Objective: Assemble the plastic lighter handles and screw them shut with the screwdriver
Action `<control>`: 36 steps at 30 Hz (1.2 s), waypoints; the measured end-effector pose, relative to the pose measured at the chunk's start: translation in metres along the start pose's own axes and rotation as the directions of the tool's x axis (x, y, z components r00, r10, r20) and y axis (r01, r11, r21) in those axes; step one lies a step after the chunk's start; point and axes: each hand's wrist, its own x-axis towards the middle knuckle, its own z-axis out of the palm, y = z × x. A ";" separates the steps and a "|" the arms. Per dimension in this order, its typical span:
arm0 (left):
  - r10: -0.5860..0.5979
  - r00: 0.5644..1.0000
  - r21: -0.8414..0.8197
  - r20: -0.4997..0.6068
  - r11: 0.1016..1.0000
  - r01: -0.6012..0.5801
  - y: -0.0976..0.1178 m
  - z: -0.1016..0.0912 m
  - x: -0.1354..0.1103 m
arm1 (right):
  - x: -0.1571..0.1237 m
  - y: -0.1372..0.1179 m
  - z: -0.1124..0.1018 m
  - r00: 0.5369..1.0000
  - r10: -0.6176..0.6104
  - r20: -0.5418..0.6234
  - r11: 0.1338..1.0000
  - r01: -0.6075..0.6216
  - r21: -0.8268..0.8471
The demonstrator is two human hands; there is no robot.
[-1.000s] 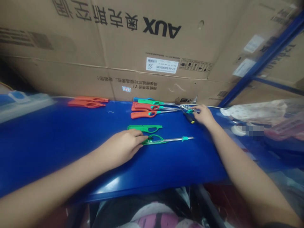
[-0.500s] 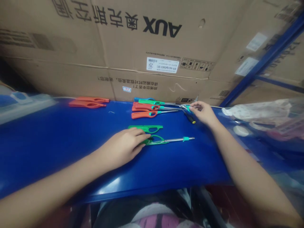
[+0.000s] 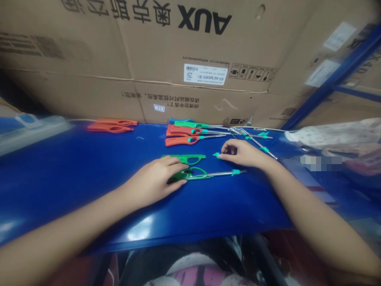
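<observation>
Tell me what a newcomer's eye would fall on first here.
Probably the large brown cardboard box printed with upside-down black lettering, behind the glossy blue tabletop. Next, at centre, the open green plastic lighter casing with a silvery tube, under the left hand. Beyond the tube, the right hand pinches a tiny turquoise plastic piece.

On the surface (image 3: 89, 167), the left grip (image 3: 159, 174) holds an open green lighter (image 3: 205, 176); the right grip (image 3: 242, 153) pinches a small teal piece (image 3: 216, 155) near a green shell (image 3: 182, 157).
</observation>
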 end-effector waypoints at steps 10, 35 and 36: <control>-0.015 1.000 -0.127 0.019 0.992 0.017 -0.002 0.006 0.002 | -0.011 -0.031 0.025 0.923 -0.378 0.070 0.922 0.368 0.118; 0.004 1.000 -0.232 0.030 0.973 0.003 0.004 0.009 0.001 | -0.034 -0.068 0.042 0.904 -0.398 0.160 0.910 0.365 0.197; 0.008 0.999 -0.231 0.031 0.973 -0.001 0.003 0.009 0.001 | -0.034 -0.068 0.041 0.895 -0.410 0.176 0.906 0.378 0.192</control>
